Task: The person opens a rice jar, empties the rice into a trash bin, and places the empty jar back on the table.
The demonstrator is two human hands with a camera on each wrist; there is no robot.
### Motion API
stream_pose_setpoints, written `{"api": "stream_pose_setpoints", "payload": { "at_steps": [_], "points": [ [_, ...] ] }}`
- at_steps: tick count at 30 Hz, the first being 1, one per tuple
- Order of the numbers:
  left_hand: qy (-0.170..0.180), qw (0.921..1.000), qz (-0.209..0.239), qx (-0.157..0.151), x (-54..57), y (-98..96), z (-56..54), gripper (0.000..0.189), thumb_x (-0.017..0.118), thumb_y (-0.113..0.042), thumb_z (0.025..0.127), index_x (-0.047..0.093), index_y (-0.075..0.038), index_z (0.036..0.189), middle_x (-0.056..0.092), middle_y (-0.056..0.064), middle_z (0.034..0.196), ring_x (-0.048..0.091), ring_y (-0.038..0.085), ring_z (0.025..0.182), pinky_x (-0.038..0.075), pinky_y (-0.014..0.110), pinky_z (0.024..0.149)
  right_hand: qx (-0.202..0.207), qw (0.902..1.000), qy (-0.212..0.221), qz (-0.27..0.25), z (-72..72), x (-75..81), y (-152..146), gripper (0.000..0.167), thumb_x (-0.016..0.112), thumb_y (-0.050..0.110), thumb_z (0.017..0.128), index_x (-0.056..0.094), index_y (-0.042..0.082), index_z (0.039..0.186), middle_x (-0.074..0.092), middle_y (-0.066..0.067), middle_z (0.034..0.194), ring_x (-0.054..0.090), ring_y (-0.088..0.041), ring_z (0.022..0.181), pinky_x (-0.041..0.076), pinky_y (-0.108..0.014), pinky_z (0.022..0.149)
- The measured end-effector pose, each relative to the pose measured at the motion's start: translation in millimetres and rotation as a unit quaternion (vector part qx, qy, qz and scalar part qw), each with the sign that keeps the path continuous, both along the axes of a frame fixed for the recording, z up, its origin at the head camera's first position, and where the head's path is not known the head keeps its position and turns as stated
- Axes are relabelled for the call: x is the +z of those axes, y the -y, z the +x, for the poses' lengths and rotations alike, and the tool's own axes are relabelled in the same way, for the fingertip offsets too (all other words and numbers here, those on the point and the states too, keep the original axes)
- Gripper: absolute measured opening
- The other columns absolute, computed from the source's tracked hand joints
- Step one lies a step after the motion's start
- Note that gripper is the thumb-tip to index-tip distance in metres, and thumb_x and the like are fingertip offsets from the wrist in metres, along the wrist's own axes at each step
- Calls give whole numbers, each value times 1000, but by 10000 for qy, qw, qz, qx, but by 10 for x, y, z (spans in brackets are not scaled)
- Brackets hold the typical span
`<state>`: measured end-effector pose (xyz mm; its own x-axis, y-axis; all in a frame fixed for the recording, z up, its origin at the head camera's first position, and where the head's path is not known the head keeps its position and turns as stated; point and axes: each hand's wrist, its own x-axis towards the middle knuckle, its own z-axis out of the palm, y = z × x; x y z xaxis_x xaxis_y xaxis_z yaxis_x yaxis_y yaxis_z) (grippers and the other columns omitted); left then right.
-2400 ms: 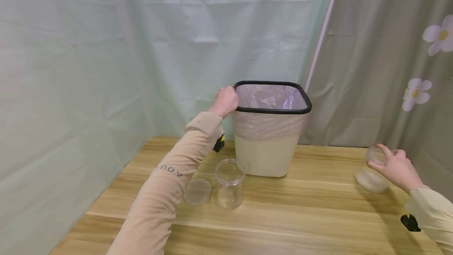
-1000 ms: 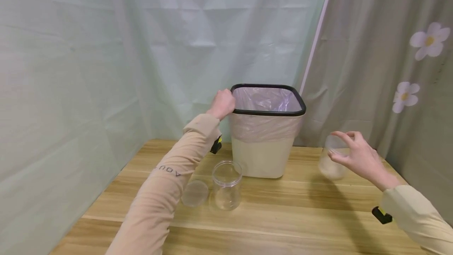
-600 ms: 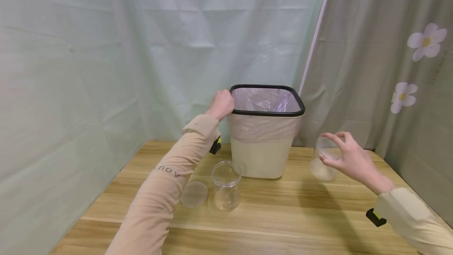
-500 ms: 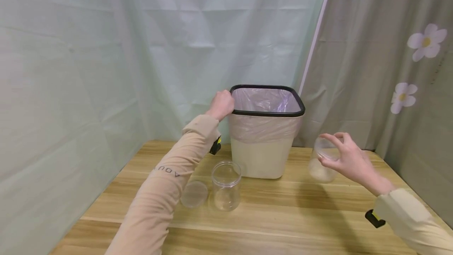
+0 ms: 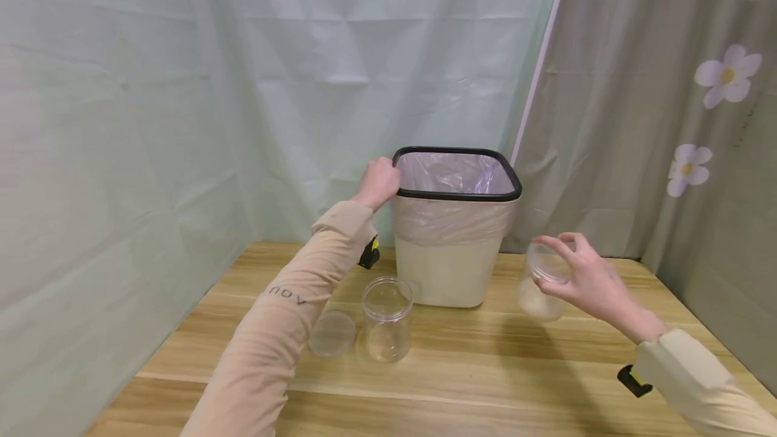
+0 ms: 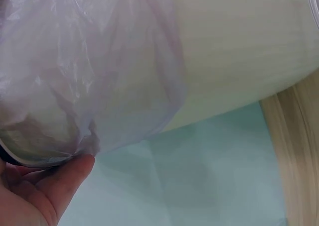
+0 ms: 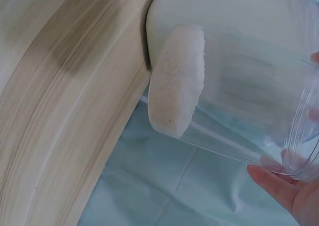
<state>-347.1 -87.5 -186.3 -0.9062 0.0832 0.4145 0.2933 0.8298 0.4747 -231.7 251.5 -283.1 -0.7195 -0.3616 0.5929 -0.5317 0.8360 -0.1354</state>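
My left hand grips the black rim of a cream trash bin at its left corner. In the left wrist view the thumb presses the thin plastic liner folded over that rim. My right hand holds a clear plastic jar by its ringed neck, thumb and fingers spread around it. A layer of white, grainy stuff lies in the jar's bottom. The jar hangs over the table to the right of the bin, with its shadow in front.
A second clear jar, lidless, stands on the wooden table in front of the bin. Beside it, to the left, a round translucent lid lies flat. Curtains close off the back and sides.
My right hand has carried the jar leftward from the table's far right toward the bin. My left hand keeps its grip on the rim. The head view has shifted slightly.
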Motion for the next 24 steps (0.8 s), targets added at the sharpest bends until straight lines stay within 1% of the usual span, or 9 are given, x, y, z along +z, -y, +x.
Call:
{"api": "stream_pose_setpoints", "payload": {
  "at_steps": [3,7,9,12,15,18,19,22,24],
  "points": [
    [4,9998,191,32,-16,6,4,26,35,-7,92,55,3,78,57,18,87,49,28,71,42,34,61,78,9999,-63,45,12,-2,21,62,77,29,67,50,22,123,42,-22,110,48,-21,56,34,-22,38],
    [52,9987,501,62,-21,4,24,26,35,-8,91,47,-3,68,52,15,77,46,26,65,38,31,55,151,9998,-63,56,30,6,49,62,76,29,68,49,23,123,42,-21,111,45,-17,54,34,-24,39],
    [145,9972,737,67,-18,2,39,25,36,-8,90,44,-5,67,49,12,72,45,25,63,36,30,54,162,9998,-55,38,33,9,68,62,76,29,68,49,23,123,42,-21,111,46,-18,56,34,-25,40],
    [359,9933,1099,35,-9,7,54,23,36,-9,91,44,-5,69,46,10,69,43,22,60,35,28,53,164,9999,-2,5,38,12,100,61,76,29,68,49,24,123,42,-21,112,48,-21,58,35,-26,40],
    [617,9876,1439,-59,-1,17,64,20,35,-10,91,49,-2,80,46,9,72,43,20,59,38,28,52,164,9998,94,-40,44,14,134,61,75,29,69,49,24,124,41,-21,113,50,-23,60,35,-26,40],
    [836,9815,1712,-165,3,35,66,24,35,-10,92,54,1,100,51,13,85,45,19,63,41,29,53,175,9996,192,-72,53,13,169,60,75,30,70,49,24,124,41,-21,114,51,-24,62,36,-26,41],
    [910,9796,1778,-202,3,41,63,28,35,-11,92,53,2,108,53,14,92,46,20,66,42,29,55,177,9996,220,-76,55,14,179,60,75,30,70,49,24,125,40,-21,114,51,-24,62,36,-27,41],
    [1089,9743,1960,-227,3,63,60,36,35,-15,94,47,3,122,52,16,106,48,22,74,44,32,60,221,9995,197,-87,60,10,204,60,75,30,70,49,24,125,41,-20,114,51,-23,62,36,-27,42],
    [1098,9737,1985,-205,3,82,65,41,35,-19,94,41,4,129,49,18,118,50,26,88,44,35,70,268,9995,133,-98,59,5,213,61,75,29,70,49,23,124,41,-20,113,50,-21,60,36,-27,43]
  ]
}}
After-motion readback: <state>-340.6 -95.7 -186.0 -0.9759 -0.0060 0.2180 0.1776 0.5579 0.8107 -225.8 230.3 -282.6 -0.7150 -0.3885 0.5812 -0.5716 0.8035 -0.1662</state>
